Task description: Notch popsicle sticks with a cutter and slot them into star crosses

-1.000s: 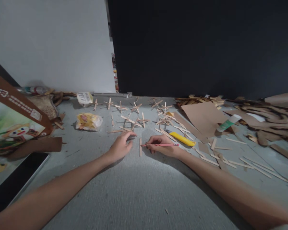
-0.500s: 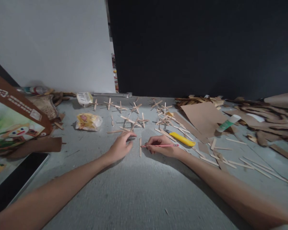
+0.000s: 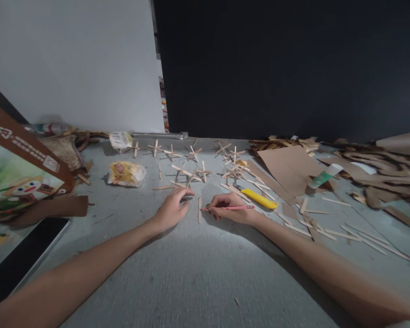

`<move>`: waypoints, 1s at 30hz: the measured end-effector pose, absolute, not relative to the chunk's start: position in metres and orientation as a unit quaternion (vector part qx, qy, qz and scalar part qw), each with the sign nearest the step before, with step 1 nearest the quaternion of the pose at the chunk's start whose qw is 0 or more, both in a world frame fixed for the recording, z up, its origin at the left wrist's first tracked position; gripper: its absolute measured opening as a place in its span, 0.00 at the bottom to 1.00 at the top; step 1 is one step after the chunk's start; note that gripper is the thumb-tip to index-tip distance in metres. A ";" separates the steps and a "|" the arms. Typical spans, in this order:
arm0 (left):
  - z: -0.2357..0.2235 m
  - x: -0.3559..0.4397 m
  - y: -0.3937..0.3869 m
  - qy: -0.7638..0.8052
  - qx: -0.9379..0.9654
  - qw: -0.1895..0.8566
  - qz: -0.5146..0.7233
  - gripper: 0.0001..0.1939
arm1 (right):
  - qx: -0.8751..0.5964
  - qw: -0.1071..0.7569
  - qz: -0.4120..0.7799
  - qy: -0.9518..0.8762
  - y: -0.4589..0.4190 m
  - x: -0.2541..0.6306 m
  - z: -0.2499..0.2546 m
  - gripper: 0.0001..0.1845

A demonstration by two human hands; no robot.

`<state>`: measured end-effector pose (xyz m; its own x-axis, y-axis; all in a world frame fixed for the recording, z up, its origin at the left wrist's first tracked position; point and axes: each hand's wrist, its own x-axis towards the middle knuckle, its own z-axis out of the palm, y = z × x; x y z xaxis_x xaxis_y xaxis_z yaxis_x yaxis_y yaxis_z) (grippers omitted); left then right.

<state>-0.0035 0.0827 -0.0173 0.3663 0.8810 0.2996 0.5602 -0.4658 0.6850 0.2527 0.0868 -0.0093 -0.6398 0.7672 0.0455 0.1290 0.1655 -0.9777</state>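
A pink pencil (image 3: 237, 207) is gripped in my right hand (image 3: 227, 207), its tip at the right side of a short wooden craft stick (image 3: 200, 214). That stick lies flat on the grey table, pointing away from me, between both hands. To its left rests my left hand (image 3: 172, 208), fingers curved and apart, holding nothing. Its fingertips are near the loose sticks behind it. Crossed stick pieces (image 3: 186, 172) stand and lie just beyond the hands. Right of the pencil is a yellow utility knife (image 3: 259, 198).
Loose craft sticks (image 3: 341, 234), a glue stick (image 3: 325, 176) and brown cardboard (image 3: 287, 168) lie on the right. At the left are a phone (image 3: 23, 255), a printed brown box (image 3: 27, 159) and a yellow packet (image 3: 125, 174). White and black panels (image 3: 287, 68) rise behind.
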 end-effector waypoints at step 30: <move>-0.009 0.003 0.070 0.440 0.846 0.198 0.228 0.29 | -0.335 0.290 0.560 -0.700 0.086 0.252 -0.010 0.20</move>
